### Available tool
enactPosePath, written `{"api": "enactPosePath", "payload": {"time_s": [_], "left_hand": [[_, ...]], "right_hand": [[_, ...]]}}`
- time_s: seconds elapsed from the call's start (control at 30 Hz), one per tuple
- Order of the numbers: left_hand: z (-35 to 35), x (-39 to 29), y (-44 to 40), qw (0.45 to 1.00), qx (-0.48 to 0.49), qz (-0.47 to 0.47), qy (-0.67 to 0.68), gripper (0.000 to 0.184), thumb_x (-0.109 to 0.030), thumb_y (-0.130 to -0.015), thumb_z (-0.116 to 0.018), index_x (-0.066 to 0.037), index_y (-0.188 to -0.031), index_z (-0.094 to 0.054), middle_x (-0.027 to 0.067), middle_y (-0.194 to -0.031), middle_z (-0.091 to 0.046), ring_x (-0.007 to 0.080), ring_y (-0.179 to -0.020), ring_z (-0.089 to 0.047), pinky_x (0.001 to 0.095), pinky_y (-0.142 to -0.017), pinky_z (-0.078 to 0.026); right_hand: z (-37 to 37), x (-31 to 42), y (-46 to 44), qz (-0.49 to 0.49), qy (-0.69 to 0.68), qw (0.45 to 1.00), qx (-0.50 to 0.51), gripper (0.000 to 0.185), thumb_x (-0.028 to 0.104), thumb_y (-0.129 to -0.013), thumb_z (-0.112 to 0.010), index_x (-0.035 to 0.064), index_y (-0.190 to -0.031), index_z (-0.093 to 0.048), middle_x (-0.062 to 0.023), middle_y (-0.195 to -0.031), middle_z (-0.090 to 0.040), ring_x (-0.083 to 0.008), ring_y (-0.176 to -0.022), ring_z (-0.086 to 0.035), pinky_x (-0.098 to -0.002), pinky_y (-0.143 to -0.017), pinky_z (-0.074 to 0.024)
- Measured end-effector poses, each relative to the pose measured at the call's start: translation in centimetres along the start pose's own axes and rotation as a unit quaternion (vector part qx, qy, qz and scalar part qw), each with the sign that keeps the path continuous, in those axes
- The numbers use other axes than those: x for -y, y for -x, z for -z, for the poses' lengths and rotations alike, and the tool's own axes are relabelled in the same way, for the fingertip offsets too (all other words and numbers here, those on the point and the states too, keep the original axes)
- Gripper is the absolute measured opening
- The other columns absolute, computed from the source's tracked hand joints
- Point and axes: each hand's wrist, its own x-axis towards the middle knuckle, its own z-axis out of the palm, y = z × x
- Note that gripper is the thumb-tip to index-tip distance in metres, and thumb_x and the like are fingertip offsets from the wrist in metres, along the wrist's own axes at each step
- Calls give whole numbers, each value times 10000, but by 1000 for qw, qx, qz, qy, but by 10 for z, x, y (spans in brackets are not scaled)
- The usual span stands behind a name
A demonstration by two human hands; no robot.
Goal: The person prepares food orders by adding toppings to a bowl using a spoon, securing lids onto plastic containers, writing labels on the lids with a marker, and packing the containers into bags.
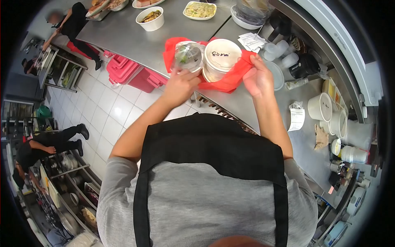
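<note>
A red plastic bag (226, 85) lies spread around two containers at the front edge of the steel counter. Inside it is a round white tub (222, 55) with handwriting on its lid, and part of another tub shows just beneath. Left of the tub is a clear plastic container (188, 57) with something green inside. My left hand (181, 87) is closed at the near side of this clear container, its fingertips partly hidden. With thumb and fingers, my right hand (259, 77) pinches the right edge of the bag.
A white bowl of food (150, 19) and a dish of yellowish food (199, 10) stand at the back of the counter. Paper slips (252, 41), lids and tubs line the right side. Pink bins (131, 74) stand under the counter. Other people work at left.
</note>
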Motion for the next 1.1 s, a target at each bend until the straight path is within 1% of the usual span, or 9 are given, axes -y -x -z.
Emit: {"api": "enactPosePath", "payload": {"time_s": [0.27,0.33,0.43,0.57,0.63,0.73,0.83,1.0,1.1], "left_hand": [[81,58,-3,990,-98,102,-12,118,-119,-743,-670,-81,-847,-627,37,-869,-610,236,-833,-555,372,-805,-417],[72,68,-15,972,-104,211,26,262,-239,-737,-689,-40,-896,-625,84,-853,-617,285,-894,-564,392,-794,-451],[32,85,-32,949,-74,298,-67,443,-371,-696,-695,-20,-958,-624,117,-828,-634,310,-929,-592,396,-808,-478],[25,128,-52,930,138,339,-35,375,-307,-710,-677,-46,-976,-634,134,-842,-647,293,-815,-627,387,-737,-498],[33,139,-57,926,155,342,42,300,-246,-726,-660,-55,-956,-638,141,-837,-652,285,-773,-636,388,-708,-502],[29,149,-46,941,88,254,203,188,-153,-743,-635,-38,-891,-628,142,-852,-642,281,-789,-628,378,-719,-492],[25,159,-41,947,88,191,243,145,-108,-761,-623,-33,-885,-615,98,-910,-612,225,-889,-590,352,-762,-478],[17,163,-39,717,-25,429,549,267,-99,-839,-600,-58,-1092,-525,77,-906,-596,156,-912,-563,310,-736,-478],[-3,175,-28,765,45,302,567,370,-111,-843,-611,-53,-1174,-457,77,-890,-593,140,-840,-574,272,-690,-473]], "right_hand": [[-2,16,-1,131,194,972,-15,355,-15,-849,-530,66,-1177,-423,-172,-1024,-551,-259,-920,-557,-383,-826,-471],[-14,22,13,194,463,865,-5,341,27,-839,-559,70,-1168,-477,-175,-1014,-560,-255,-954,-552,-360,-824,-471],[-45,17,37,534,679,503,3,285,67,-792,-602,57,-1076,-573,-163,-1036,-573,-270,-975,-549,-373,-835,-462],[-92,-63,28,322,669,609,280,211,49,-758,-559,55,-958,-628,-131,-995,-581,-295,-992,-549,-400,-885,-419],[-102,-101,-6,407,710,491,299,149,70,-764,-553,45,-894,-623,-136,-945,-591,-306,-967,-559,-409,-884,-416],[-113,-117,-28,331,800,429,257,129,132,-758,-583,35,-839,-609,-137,-977,-590,-311,-923,-569,-414,-871,-426],[-129,-113,-46,257,825,468,183,303,132,-730,-603,79,-1028,-586,-151,-1014,-583,-335,-946,-565,-418,-834,-459],[-124,-125,-75,123,867,453,169,451,161,-679,-691,115,-1112,-573,-183,-1013,-587,-320,-938,-590,-426,-773,-490],[-114,-123,-73,155,849,477,163,459,152,-647,-724,92,-1082,-587,-183,-978,-599,-329,-955,-589,-415,-785,-490]]}}
